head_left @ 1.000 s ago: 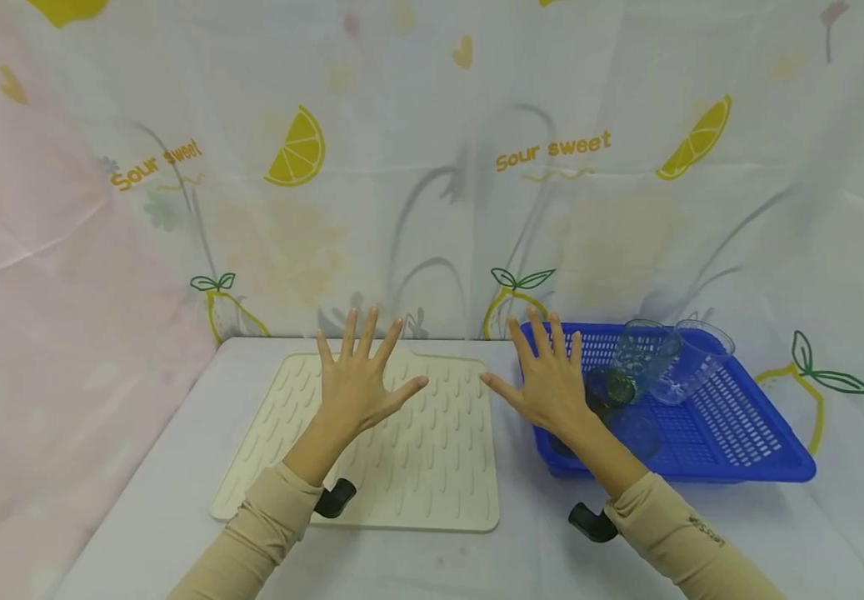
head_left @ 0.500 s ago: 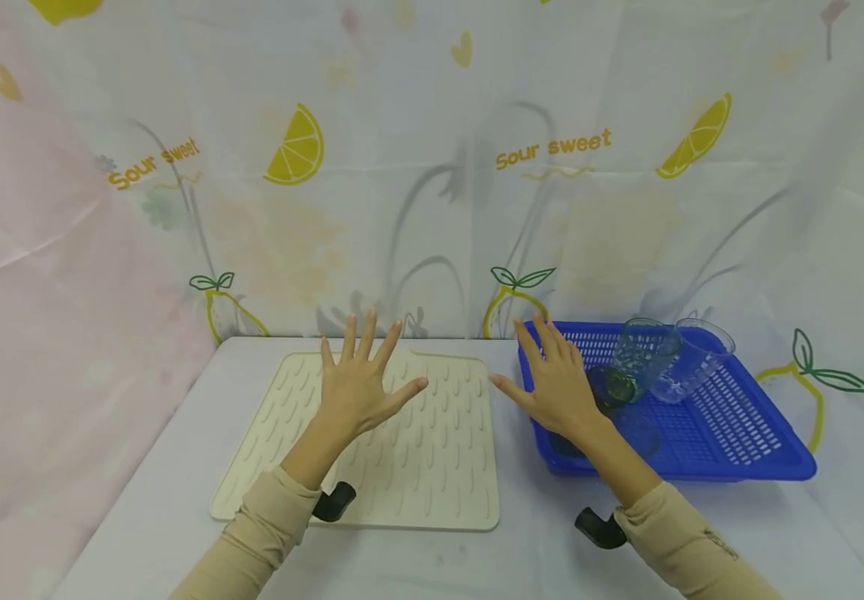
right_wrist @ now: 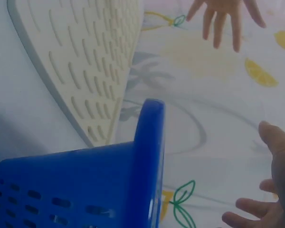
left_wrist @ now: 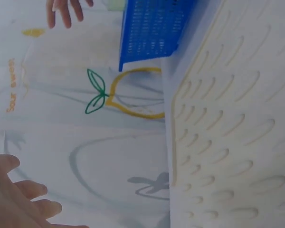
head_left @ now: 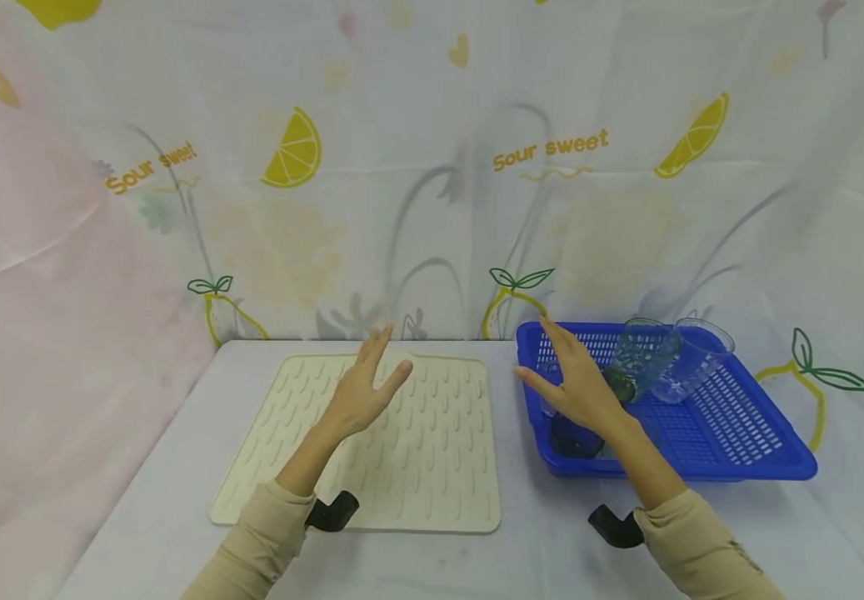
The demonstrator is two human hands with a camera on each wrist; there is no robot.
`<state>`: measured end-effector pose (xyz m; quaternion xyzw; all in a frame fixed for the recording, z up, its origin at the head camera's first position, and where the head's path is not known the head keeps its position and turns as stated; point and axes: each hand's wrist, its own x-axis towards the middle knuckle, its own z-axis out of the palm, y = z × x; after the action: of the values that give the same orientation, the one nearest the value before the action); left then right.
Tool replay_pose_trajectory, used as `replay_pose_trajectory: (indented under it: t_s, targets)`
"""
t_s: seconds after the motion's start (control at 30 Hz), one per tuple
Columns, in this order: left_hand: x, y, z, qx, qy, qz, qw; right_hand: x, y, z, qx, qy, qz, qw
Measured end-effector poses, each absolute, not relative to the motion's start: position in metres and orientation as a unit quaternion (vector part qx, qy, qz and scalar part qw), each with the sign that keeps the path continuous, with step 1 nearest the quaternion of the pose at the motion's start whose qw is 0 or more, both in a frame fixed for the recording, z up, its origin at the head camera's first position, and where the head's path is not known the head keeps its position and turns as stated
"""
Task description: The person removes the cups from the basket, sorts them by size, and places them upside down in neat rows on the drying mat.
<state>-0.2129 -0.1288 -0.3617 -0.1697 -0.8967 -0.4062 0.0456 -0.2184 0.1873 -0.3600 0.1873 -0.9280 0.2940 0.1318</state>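
My left hand (head_left: 360, 393) is held over the cream ridged mat (head_left: 432, 450), fingers straight and thumb apart, with nothing in it. Over the left side of the blue plastic basket (head_left: 757, 417) hovers my right hand (head_left: 577, 387), its fingers extended and also holding nothing. Inside the basket, a clear glass (head_left: 690, 367) and a greenish patterned glass (head_left: 637, 354) lean at the back. A dark green glass (head_left: 619, 383) lies partly behind the right hand, and a dark glass (head_left: 576, 437) sits in the near left corner. Both hands also appear in each wrist view.
A white cloth covers the table (head_left: 402, 567). Behind it hangs a white curtain (head_left: 417, 225) printed with lemons and words, with a pinkish stretch at the left. Black curved pieces sit at the left wrist (head_left: 332, 510) and the right wrist (head_left: 617, 527).
Both hands have turned from palms facing forward with fingers spread to a more edge-on pose with fingers closer together. The right hand has shifted rightward over the basket. The mat and glasses stay put.
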Motion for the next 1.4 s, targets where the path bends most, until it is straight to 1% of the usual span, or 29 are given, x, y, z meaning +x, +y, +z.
replay_pose_trajectory:
  t_s: [0.13, 0.27, 0.47, 0.63, 0.8, 1.03, 1.4]
  targets:
    - [-0.214, -0.129, -0.364, -0.202, -0.833, -0.515, 0.023, -0.217, 0.197, -0.355, 0.187, -0.928, 0.306, 0.101]
    - [-0.215, -0.125, -0.364, -0.217, -0.751, -0.623, 0.003, -0.213, 0.207, -0.351, 0.191, -0.926, 0.312, 0.097]
    - [-0.215, -0.118, -0.363, -0.200, -0.690, -0.696, 0.010, -0.206, 0.221, -0.349, 0.184, -0.923, 0.324, 0.092]
    - [-0.214, -0.112, -0.366, -0.188, -0.681, -0.707, 0.023, -0.202, 0.228, -0.352, 0.170, -0.920, 0.341, 0.088]
    - [-0.214, -0.108, -0.373, -0.191, -0.690, -0.698, 0.033, -0.198, 0.233, -0.357, 0.166, -0.920, 0.349, 0.072]
    - [-0.211, -0.104, -0.379, -0.194, -0.707, -0.679, 0.037, -0.194, 0.237, -0.367, 0.187, -0.916, 0.347, 0.069]
    - [-0.200, -0.103, -0.395, -0.242, -0.717, -0.652, 0.042, -0.189, 0.247, -0.382, 0.186, -0.916, 0.352, 0.052]
